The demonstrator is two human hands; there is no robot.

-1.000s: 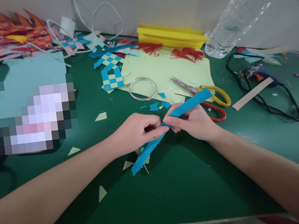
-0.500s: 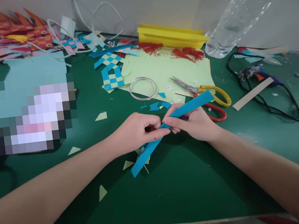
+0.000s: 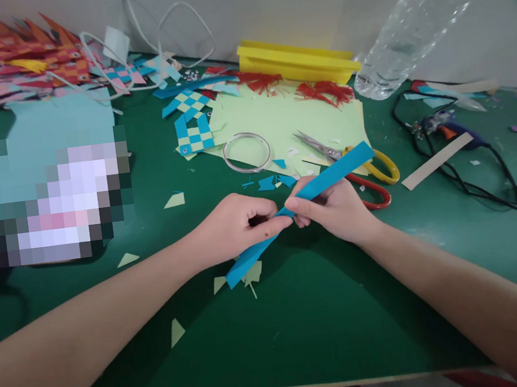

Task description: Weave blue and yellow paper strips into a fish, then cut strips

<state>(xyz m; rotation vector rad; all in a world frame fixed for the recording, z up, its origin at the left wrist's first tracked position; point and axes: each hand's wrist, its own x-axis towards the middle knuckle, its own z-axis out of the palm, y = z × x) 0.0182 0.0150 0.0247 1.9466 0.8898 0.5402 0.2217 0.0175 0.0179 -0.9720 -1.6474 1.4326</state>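
A long blue paper strip point(image 3: 337, 170) slants across the middle of the view, its upper end to the right and its lower end to the left. My left hand point(image 3: 250, 221) pinches it near the centre between thumb and curled fingers. Close beside that grip, my right hand point(image 3: 330, 206) presses the strip under its thumb. The fingertips of both hands nearly meet and hide the strip's middle. Behind the right hand lie scissors point(image 3: 384, 165) with one yellow and one red handle, partly covered by the strip. Pale green paper scraps point(image 3: 252, 272) lie below the strip's lower end.
Pale green sheets point(image 3: 249, 116) lie at the back, with a metal ring point(image 3: 247, 153), red tassels point(image 3: 324, 93) and woven blue-and-green paper pieces point(image 3: 195, 134) on or beside them. A folded yellow paper point(image 3: 296, 62) and a clear bottle point(image 3: 408, 31) stand by the wall. A blurred-out object point(image 3: 62, 205) is left.
The blue strip has turned slightly in my fingers: its right end is higher and further right, its lower left end has risen. Both hands stay almost in place.
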